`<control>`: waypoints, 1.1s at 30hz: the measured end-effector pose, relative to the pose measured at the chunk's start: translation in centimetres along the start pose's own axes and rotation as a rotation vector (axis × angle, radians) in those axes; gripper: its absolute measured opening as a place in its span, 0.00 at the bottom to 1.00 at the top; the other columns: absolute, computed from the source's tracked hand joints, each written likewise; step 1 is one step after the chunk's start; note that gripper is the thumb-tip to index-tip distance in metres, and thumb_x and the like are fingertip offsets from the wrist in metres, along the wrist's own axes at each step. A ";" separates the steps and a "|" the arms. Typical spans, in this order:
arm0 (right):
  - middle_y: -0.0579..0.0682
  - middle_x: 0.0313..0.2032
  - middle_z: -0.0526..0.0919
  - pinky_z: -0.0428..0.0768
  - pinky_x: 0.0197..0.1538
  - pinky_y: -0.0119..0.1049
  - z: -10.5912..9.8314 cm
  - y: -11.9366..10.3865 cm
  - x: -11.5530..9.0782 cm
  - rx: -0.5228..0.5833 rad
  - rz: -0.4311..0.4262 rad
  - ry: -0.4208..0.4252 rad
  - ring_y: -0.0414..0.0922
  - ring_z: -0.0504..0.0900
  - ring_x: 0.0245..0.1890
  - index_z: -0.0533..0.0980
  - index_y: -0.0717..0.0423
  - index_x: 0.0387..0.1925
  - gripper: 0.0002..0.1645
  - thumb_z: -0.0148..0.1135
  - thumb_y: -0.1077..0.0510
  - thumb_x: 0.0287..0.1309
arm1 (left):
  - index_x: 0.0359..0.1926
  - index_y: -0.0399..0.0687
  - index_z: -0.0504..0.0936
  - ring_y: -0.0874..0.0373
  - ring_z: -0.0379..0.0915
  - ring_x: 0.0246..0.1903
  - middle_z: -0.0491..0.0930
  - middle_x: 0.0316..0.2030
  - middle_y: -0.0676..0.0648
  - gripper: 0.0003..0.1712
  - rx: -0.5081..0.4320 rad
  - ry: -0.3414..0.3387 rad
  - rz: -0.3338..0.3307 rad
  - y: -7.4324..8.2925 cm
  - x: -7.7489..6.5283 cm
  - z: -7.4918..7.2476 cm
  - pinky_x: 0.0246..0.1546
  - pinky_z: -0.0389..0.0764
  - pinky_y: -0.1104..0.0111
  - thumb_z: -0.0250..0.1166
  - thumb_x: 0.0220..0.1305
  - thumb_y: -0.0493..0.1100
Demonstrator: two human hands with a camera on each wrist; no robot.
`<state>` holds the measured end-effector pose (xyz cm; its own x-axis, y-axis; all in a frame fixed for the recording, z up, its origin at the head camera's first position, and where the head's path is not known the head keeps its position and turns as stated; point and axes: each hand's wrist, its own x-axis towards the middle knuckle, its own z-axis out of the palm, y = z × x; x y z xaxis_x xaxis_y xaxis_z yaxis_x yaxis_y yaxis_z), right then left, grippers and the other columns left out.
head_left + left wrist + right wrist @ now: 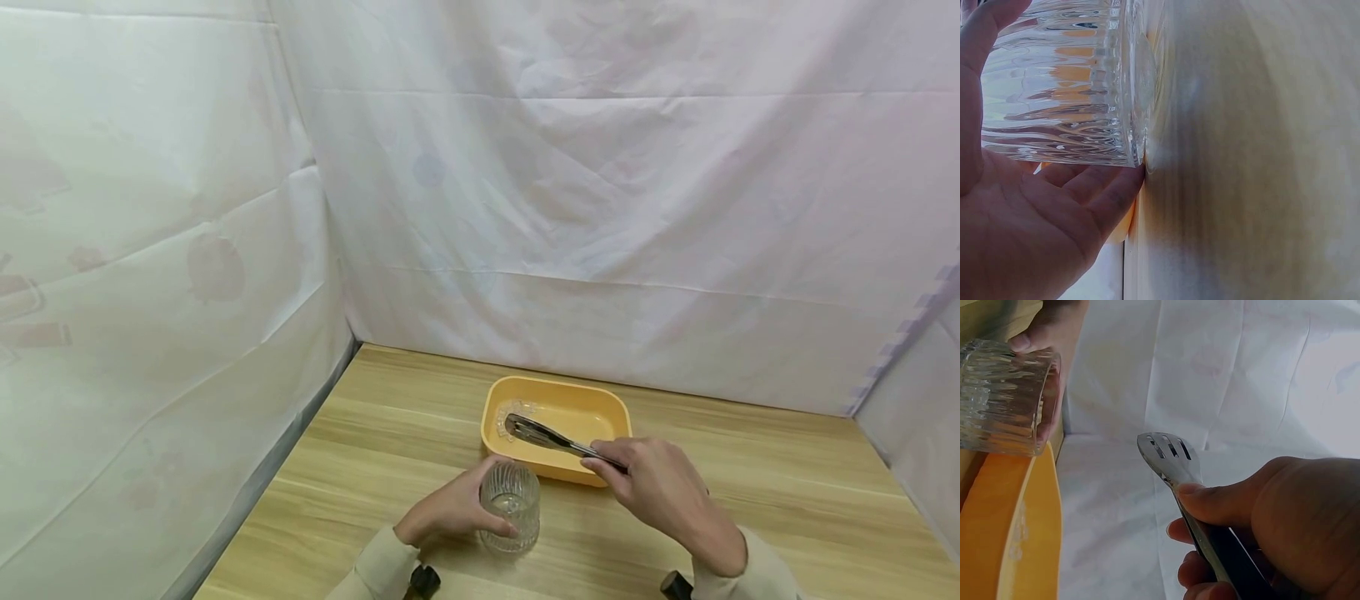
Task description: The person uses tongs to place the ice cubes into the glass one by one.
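Observation:
My left hand (459, 502) holds a clear ribbed glass (512, 508) upright on the table, thumb on the near side and fingers round the far side. In the left wrist view the glass (1066, 87) has its base at the tabletop. My right hand (654, 483) grips metal tongs (543, 433) by the handle. Their slotted head (1169, 450) points left over the yellow tray (600, 479), with no piece visible between the tips. Clear, ice-like pieces (504, 422) lie at the tray's left end, partly hidden by the tongs.
The wood-grain table (360, 450) carries the tray near its back edge, just beyond the glass. White printed cloth (600, 208) hangs behind the table, with more cloth (187, 292) along its left side.

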<state>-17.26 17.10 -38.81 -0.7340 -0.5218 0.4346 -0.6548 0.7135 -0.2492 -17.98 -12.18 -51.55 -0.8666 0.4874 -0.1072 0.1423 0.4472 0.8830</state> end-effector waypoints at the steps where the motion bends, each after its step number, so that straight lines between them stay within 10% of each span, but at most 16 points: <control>1: 0.28 0.15 0.55 0.55 0.18 0.23 0.0 0.0 0.0 0.001 -0.005 0.002 0.25 0.51 0.13 0.68 0.35 0.19 0.20 0.69 0.52 0.59 | 0.66 0.70 0.62 0.55 0.71 0.58 0.74 0.57 0.55 0.51 0.000 -0.001 0.001 0.0 0.0 0.0 0.58 0.73 0.53 0.81 0.43 0.55; 33: 0.28 0.15 0.55 0.52 0.19 0.24 0.2 -0.3 -0.1 -0.002 0.017 -0.065 0.26 0.51 0.15 0.68 0.33 0.20 0.19 0.72 0.48 0.55 | 0.66 0.71 0.62 0.55 0.71 0.58 0.73 0.57 0.55 0.51 -0.002 -0.003 0.002 -0.1 0.3 -0.1 0.57 0.72 0.56 0.81 0.44 0.54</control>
<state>-17.04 16.83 -38.96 -0.7553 -0.5385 0.3734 -0.6416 0.7237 -0.2541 -18.29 -12.12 -51.63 -0.8649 0.4905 -0.1064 0.1433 0.4445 0.8842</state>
